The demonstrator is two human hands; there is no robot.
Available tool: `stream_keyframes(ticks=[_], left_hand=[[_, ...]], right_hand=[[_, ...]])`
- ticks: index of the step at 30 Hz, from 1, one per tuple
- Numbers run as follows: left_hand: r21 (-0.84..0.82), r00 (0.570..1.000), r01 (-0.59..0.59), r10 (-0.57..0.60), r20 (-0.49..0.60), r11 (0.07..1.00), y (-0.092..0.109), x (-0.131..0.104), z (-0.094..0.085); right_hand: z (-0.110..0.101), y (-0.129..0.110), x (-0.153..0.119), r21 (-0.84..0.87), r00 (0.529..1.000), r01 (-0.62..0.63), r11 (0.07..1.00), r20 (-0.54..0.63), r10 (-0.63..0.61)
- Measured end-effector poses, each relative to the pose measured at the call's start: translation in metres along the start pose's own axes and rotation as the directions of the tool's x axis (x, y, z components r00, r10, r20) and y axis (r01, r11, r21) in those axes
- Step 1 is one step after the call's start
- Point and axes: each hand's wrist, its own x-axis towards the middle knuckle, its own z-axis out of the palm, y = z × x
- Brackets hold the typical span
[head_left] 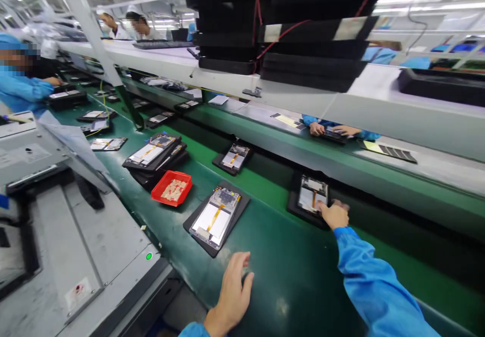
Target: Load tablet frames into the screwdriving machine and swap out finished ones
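My right hand [335,214] reaches out to an opened tablet on a black tray [295,200], its thumb and fingers at the tray's near right edge. White battery panels and an orange ribbon show on that tablet [313,194]. Nearer to me, my left hand [235,289] hovers over the green bench, fingers apart and holding nothing. Just beyond it lies another opened tablet [215,218] on a black foam pad [241,208]. A red bin [154,194] of small pale pieces stands left of that pad.
Stacked tablets [151,152] sit behind the bin. One more tablet [235,157] lies on the green belt [265,185]. A grey machine [113,241] fills the lower left. Across the belt, another person's hands [331,129] hold a dark part. Black trays tower on the shelf [227,77].
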Motion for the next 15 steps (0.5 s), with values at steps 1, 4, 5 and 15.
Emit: stream_keyframes(ticks=[1,4,5,15], left_hand=[[0.013,1.0,-0.011,0.011,0.002,1.0,-0.005,-0.003,0.0],[0.048,0.998,-0.059,0.058,0.019,0.997,-0.016,-0.006,0.002],[0.053,0.997,-0.08,0.078,0.026,0.995,-0.019,-0.005,0.003],[0.012,0.984,-0.169,0.169,-0.048,0.986,-0.034,0.007,0.014]], right_hand=[[0.01,-0.011,0.003,-0.023,1.0,0.026,0.999,0.001,-0.026],[0.067,-0.052,0.003,-0.008,0.992,0.058,0.998,0.113,-0.057],[0.095,-0.068,0.0,0.01,0.983,0.049,0.999,0.176,-0.05],[0.281,-0.155,-0.032,0.152,0.803,-0.323,0.934,0.566,0.186]])
